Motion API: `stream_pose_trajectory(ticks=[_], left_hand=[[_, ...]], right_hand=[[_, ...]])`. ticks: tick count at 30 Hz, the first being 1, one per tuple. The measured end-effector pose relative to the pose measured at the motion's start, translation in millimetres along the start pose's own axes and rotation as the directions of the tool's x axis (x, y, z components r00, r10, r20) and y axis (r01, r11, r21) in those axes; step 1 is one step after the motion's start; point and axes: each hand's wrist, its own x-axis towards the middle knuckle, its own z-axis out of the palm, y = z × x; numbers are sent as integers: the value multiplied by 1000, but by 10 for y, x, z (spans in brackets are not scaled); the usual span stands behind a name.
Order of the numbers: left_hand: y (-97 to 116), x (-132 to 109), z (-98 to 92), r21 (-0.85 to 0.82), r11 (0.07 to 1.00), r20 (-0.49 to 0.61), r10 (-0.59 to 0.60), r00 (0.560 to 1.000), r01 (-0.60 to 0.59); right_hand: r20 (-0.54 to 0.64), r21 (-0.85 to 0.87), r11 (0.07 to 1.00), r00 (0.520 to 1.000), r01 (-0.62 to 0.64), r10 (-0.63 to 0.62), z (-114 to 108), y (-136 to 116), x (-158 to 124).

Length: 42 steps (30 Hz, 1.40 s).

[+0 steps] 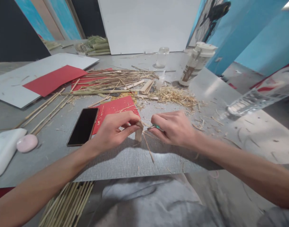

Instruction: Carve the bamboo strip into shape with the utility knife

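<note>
My left hand [117, 128] is closed, with thumb and forefinger pinching a small pale piece of straw or wood [138, 135] that stands upright near the table's front. Facing it from the right, my right hand [175, 128] wraps round a small tool with a metal tip and a teal part [156, 127]; the fingers hide most of it, so its kind does not show. The tip points at the pale piece, and I cannot tell whether they touch. Thin straw slivers [149, 150] stick out below, between the hands. A red card [111, 108] lies behind my left hand.
A phone [83, 126] lies left of my left hand, with a white case [7, 151] and a pink rounded object [27, 143] beyond. Behind are dry stalks [106, 78], shavings [177, 96], a clear jar [162, 56] and a white-lidded bottle [196, 64]. A plastic bottle [260, 91] is at right.
</note>
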Motion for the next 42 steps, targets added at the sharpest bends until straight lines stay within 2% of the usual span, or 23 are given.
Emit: stream_pose_trajectory(ticks=[3,11,16,19,24,37,42], left_hand=[[9,13,5,19,1000,10,0,1000,0],[-10,32,17,7,1000,5,-8,1000,8],[12,27,26,8,1000,21,11,1000,-11],[23,13,29,5,1000,35,30,999,-31],[2,12,24,-41,999,16,15,1000,-14],[-16,34,24,-95,995,32,-21,999,23],[-41,32,14,-131,987,56,-82,995,88]], right_hand=[[10,15,1000,1000,-22,21,0,-7,-14],[124,13,996,988,-91,89,-80,-3,8],[185,1,1000,983,-13,13,-25,36,-37],[150,18,999,988,34,-36,-9,65,-75],[56,19,1000,998,9,-10,-50,81,-66],[-19,36,997,997,74,-73,-19,48,23],[-3,89,994,998,69,-70,46,66,20]])
